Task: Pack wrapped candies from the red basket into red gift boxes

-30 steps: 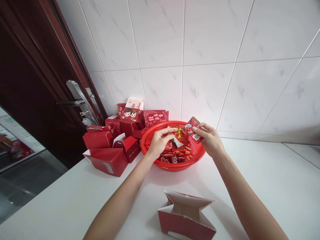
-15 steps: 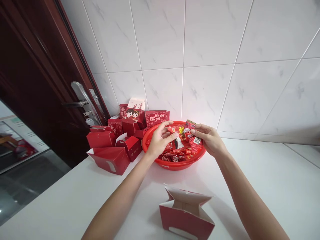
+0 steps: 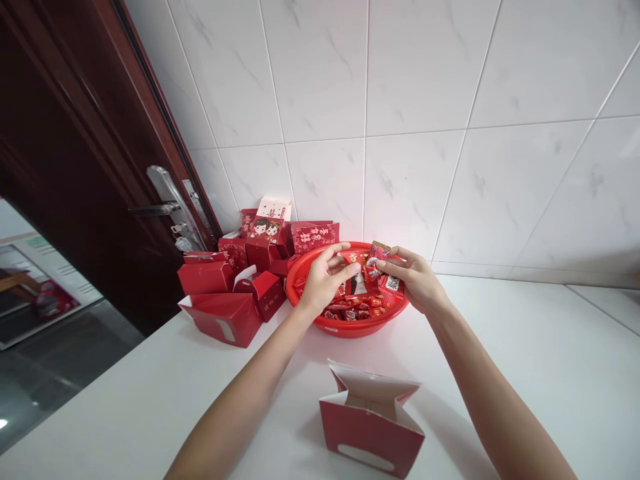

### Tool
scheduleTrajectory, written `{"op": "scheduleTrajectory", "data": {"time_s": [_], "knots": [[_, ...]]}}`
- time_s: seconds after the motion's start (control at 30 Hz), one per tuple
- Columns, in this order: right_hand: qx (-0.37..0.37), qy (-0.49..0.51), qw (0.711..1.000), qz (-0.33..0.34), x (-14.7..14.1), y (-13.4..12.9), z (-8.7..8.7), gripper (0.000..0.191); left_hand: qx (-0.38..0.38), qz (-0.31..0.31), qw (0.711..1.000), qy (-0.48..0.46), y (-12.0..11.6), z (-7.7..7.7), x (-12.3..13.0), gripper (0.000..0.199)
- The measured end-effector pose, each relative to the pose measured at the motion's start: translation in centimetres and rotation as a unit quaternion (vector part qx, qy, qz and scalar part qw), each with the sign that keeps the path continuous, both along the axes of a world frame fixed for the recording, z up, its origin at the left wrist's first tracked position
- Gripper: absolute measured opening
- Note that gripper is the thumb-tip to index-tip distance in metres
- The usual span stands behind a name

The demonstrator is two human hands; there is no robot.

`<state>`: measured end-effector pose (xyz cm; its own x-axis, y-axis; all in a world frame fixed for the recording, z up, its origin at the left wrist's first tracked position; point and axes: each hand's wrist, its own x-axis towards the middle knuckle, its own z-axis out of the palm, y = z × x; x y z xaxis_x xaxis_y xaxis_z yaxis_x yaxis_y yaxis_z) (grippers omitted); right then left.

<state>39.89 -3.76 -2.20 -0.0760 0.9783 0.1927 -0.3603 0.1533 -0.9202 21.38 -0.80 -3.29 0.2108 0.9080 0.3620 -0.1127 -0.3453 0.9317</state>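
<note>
A round red plastic basket (image 3: 353, 329) on the white tabletop holds many red-wrapped candies (image 3: 353, 312). Over it, my left hand (image 3: 325, 279) is closed with thumb and fingers on a red candy packet (image 3: 357, 285) that has a white and black patch. Opposite, my right hand (image 3: 419, 279) pinches a small wrapped candy (image 3: 380, 251) with a dark top edge, and more red wrappers lie just beneath its fingers. Nearer to me, between my forearms, stands a red paper box (image 3: 370, 430) with its top open; its visible inside shows bare cardboard.
Several red gift boxes (image 3: 220, 320) are piled left of the basket, some printed with cartoon figures. A white tiled wall (image 3: 410, 180) rises behind the table (image 3: 525, 360). At the left is a dark red door (image 3: 85, 133) with a metal handle (image 3: 155, 209).
My right hand has shifted slightly left, toward my left hand, with the candy still pinched. My left hand keeps its grip. The view has shifted a little.
</note>
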Motion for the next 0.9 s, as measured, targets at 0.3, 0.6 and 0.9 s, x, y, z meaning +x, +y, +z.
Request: {"op": "scheduleTrajectory", "data": {"time_s": [0.3, 0.6, 0.9], "knots": [[0.042, 0.024, 0.997, -0.052, 0.4, -0.5, 0.7, 0.045, 0.074, 0.025, 0.997, 0.020, -4.0, 0.8, -3.7, 0.027], [0.033, 0.082, 0.993, -0.073, 0.7, -0.9, 1.7, 0.045, 0.097, -0.069, 0.952, 0.282, -13.0, 0.9, -6.7, 0.030], [0.014, 0.049, 0.997, -0.058, 1.3, -3.6, 1.2, 0.038, 0.079, -0.052, 0.966, 0.242, -13.0, -0.8, -5.7, 0.025]]}}
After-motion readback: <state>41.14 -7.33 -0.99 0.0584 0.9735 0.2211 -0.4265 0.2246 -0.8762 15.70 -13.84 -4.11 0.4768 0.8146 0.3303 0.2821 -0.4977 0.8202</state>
